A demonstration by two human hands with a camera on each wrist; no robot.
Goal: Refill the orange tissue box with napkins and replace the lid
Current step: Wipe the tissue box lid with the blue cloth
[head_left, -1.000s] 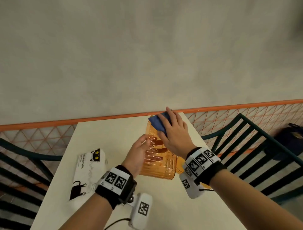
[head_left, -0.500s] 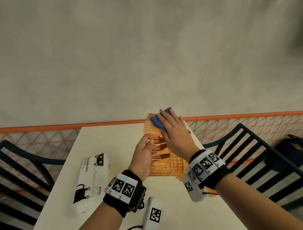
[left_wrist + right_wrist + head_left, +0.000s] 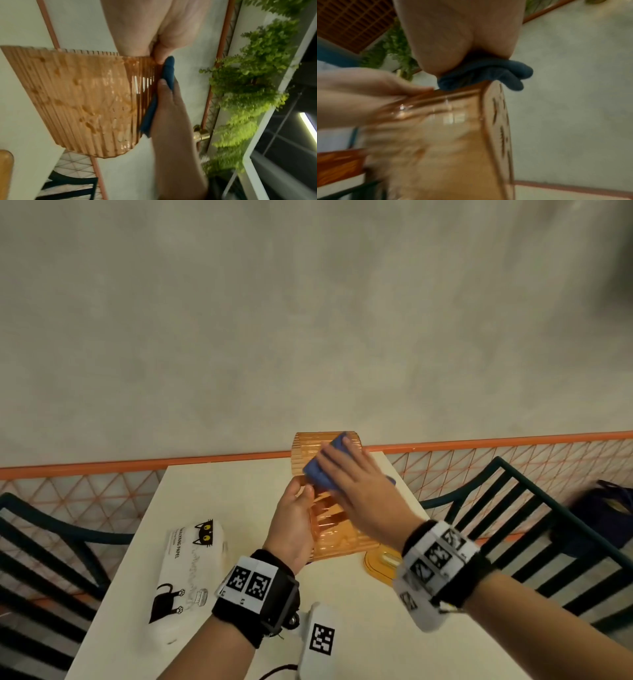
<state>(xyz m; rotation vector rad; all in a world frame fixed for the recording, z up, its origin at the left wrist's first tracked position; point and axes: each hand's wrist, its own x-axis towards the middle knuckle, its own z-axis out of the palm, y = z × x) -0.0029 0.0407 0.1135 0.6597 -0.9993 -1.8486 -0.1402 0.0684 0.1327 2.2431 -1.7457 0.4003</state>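
A translucent orange ribbed tissue box (image 3: 329, 529) is held tilted above the white table (image 3: 222, 491), empty inside, with its lower end near the tabletop. My left hand (image 3: 301, 501) grips its left side, thumb on the upper face (image 3: 77, 94). My right hand (image 3: 346, 470) lies flat on a folded blue cloth (image 3: 320, 470) and presses it against the box's upper face near the far end (image 3: 436, 142). The orange lid (image 3: 380, 565) lies on the table under my right wrist. A white napkin pack with a black cat print (image 3: 191, 570) lies at the table's left.
Dark green slatted chairs stand to the right (image 3: 513, 508) and left (image 3: 51, 525) of the table. An orange mesh railing (image 3: 102, 463) runs behind it. A dark bag (image 3: 603, 508) sits on the right chair. A white tagged device (image 3: 318, 638) lies near the front edge.
The box's far end has risen off the table, up past the railing. My right hand has slid the cloth with it toward that end.
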